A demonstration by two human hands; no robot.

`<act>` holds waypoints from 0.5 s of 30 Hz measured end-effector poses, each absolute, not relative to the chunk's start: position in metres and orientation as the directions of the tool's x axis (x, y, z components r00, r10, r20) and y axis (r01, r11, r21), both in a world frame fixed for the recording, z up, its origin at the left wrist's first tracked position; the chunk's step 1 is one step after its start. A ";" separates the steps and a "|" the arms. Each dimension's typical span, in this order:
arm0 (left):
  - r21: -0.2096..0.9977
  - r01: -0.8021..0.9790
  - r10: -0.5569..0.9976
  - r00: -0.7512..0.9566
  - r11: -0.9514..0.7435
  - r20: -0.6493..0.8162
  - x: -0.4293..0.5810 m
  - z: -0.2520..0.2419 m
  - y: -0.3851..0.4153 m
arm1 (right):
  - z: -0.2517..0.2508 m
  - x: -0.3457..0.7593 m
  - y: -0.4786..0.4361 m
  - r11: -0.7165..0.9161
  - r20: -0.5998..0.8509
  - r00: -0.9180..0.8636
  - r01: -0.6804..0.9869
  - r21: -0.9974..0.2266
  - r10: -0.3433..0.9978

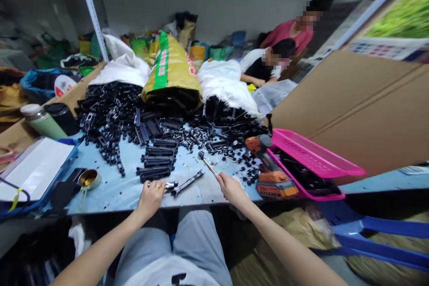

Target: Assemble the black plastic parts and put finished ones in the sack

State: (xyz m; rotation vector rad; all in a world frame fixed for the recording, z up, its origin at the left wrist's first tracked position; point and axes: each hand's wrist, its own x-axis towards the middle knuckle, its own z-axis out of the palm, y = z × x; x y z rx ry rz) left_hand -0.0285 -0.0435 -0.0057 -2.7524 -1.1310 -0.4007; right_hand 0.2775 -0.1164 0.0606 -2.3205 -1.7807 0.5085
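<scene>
My right hand (pixel 231 187) is closed round the end of a ratchet wrench (pixel 209 165), its dark round head pointing up and left over the blue tabletop. My left hand (pixel 152 194), near the front edge, is closed on a silver metal tool (pixel 171 184), possibly a wrench; most of it is hidden by the fingers. Just right of that tool a narrow black bracket (pixel 188 183) lies at a slant. Behind my left hand several black bar-shaped parts (pixel 157 161) are laid in a row. Small screws and black knobs (pixel 241 158) are scattered behind my right hand.
An orange cordless drill (pixel 275 183) stands beside a pink basket (pixel 335 194) of black parts. Sacks, including a yellow one (pixel 176 67), spill parts at the back. A small metal cup (pixel 90 179) and a green bottle (pixel 43 120) are left. Two people (pixel 298 33) are beyond.
</scene>
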 end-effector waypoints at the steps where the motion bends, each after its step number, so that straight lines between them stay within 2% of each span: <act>1: -0.033 0.706 0.666 0.682 -0.708 0.303 -0.027 -0.007 -0.040 | 0.060 0.290 -0.111 -0.316 -0.142 0.287 0.912 -0.263 0.947; 3: -0.041 0.714 0.672 0.676 -0.699 0.304 -0.022 -0.008 -0.031 | 0.058 0.303 -0.102 -0.333 -0.056 0.328 0.935 -0.123 0.943; 4: -0.040 0.720 0.677 0.669 -0.693 0.307 -0.020 -0.007 -0.028 | 0.056 0.303 -0.098 -0.276 0.008 0.278 0.958 -0.081 0.961; 5: -0.035 0.725 0.681 0.660 -0.688 0.317 -0.018 -0.006 -0.025 | 0.054 0.298 -0.094 -0.171 0.079 0.175 0.984 -0.053 0.981; 7: -0.020 0.725 0.673 0.648 -0.688 0.357 -0.017 -0.001 -0.021 | 0.049 0.279 -0.088 0.146 0.163 -0.143 0.989 -0.011 0.976; 9: 0.001 0.705 0.646 0.649 -0.709 0.402 -0.020 0.009 -0.023 | 0.049 0.258 -0.084 0.439 0.101 -0.439 0.898 0.017 0.893; 12: 0.100 0.607 0.581 0.681 -0.788 0.445 -0.032 0.034 -0.039 | 0.058 0.238 -0.089 0.639 0.014 -0.639 0.767 -0.052 0.769; 15: 0.382 0.315 0.483 0.712 -0.869 0.509 -0.039 0.060 -0.072 | 0.067 0.224 -0.113 0.765 0.194 -0.747 0.578 -0.283 0.636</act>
